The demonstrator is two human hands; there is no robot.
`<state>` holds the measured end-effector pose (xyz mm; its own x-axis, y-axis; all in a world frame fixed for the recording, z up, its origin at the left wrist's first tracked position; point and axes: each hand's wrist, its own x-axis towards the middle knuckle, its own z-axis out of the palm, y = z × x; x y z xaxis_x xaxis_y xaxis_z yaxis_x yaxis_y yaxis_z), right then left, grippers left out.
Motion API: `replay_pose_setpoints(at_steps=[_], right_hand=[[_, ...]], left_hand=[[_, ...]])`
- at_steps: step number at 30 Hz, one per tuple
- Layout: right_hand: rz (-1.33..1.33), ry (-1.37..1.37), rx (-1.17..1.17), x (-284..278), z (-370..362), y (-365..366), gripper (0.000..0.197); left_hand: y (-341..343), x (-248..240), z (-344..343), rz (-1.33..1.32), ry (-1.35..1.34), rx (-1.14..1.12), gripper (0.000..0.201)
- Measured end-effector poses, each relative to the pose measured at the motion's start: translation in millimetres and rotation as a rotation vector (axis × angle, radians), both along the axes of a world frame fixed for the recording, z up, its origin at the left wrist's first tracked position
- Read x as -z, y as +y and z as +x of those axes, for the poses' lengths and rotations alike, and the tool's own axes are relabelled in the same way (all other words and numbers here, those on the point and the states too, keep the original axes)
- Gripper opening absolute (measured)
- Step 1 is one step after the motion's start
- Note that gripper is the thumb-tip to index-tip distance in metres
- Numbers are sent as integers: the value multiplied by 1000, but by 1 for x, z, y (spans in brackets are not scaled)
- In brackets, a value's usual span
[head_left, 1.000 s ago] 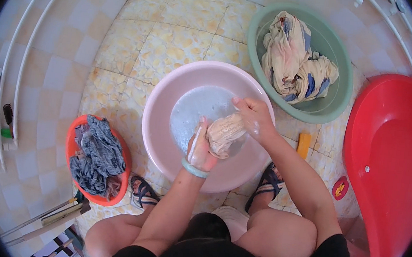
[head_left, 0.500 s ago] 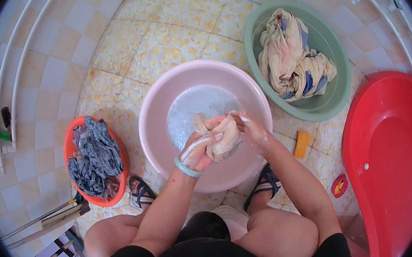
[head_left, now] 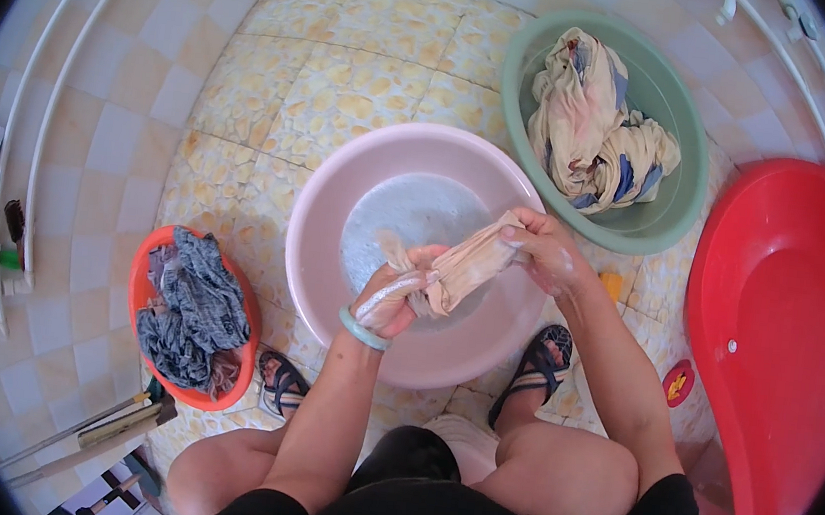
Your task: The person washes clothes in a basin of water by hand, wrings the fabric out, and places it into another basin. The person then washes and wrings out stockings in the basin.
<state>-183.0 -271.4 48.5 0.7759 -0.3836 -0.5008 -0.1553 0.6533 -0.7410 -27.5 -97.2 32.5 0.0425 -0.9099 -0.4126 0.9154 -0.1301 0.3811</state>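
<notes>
A wet beige cloth point(head_left: 472, 264), perhaps a sock, is stretched between my hands above a pink basin point(head_left: 311, 312) of cloudy, sudsy water. My left hand point(head_left: 396, 298), with a pale green bangle at its wrist, is closed round the lower end, and a loose bit of cloth pokes out past its fingers. The upper end is pinched between the thumb and fingers of my right hand point(head_left: 544, 251), near the basin's right rim. White suds cling to both hands.
At the far right, a green basin point(head_left: 679, 225) holds bunched beige and blue fabric point(head_left: 587, 125). An orange tub point(head_left: 237, 380) of dark clothes point(head_left: 196, 305) stands at left. A yellow bar point(head_left: 612, 284) lies on the tiles, beside a large red tub point(head_left: 781, 286).
My right hand has gone from fingers loosely beside the bunched cloth to pinching its end and drawing it out up and right. My left hand keeps its hold.
</notes>
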Motion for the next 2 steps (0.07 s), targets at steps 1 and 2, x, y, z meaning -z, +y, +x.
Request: replay_pose_setpoints(at_steps=[1, 2], right_hand=[[54, -24, 60, -1, 1, 2, 19], [74, -52, 98, -1, 1, 3, 21]], left_hand=[[2, 4, 0, 43, -5, -13, 51], [4, 7, -1, 86, -7, -25, 53]])
